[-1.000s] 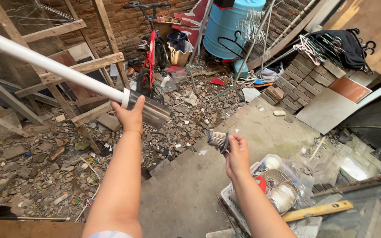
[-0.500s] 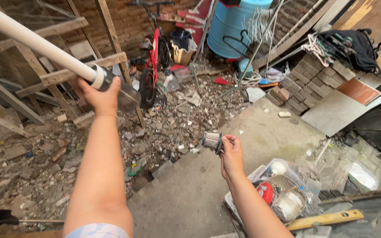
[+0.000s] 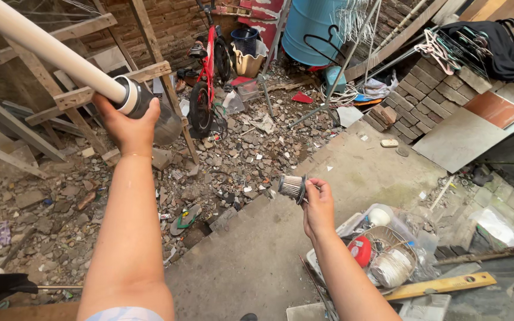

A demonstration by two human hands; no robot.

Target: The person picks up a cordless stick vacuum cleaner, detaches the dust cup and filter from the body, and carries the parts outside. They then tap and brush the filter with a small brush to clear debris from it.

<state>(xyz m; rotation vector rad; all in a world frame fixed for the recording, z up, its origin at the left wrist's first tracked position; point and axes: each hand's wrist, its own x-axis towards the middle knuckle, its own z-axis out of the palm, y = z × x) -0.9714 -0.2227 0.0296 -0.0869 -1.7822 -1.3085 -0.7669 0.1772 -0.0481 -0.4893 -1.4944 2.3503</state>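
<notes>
Above a rubble-strewn yard, the person's left hand (image 3: 129, 122) is raised and closed around the dark collar at the end of a long white pipe (image 3: 43, 44), where a clear plastic cup-like piece (image 3: 166, 125) hangs just below the fingers. The pipe's long axis runs up and away to the left, out of the upper left corner of the view, so its open end points down and to the right, toward the middle of the scene. Lower and to the right, the right hand (image 3: 319, 205) is closed on a small pleated cylindrical filter (image 3: 294, 186), pinched at its dark rim by thumb and fingertips, with the pleated body sticking out to the left, roughly toward the pipe's end. The two held things are well apart, the filter lying down and to the right of the collar, and the filter's short axis is tilted nearly along the same slanting line as the pipe. The right hand is the nearer to the filter, the left the nearer to the pipe; neither hand touches the other's thing. Beneath the arms lies a bare concrete slab (image 3: 257, 261), with broken bricks and stones to its left, a red bicycle (image 3: 206, 71) leaning near wooden frames, a blue barrel (image 3: 313, 30) behind, and a clear plastic tub (image 3: 388, 249) of oddments beside a yellow spirit level (image 3: 441, 285) at lower right.
</notes>
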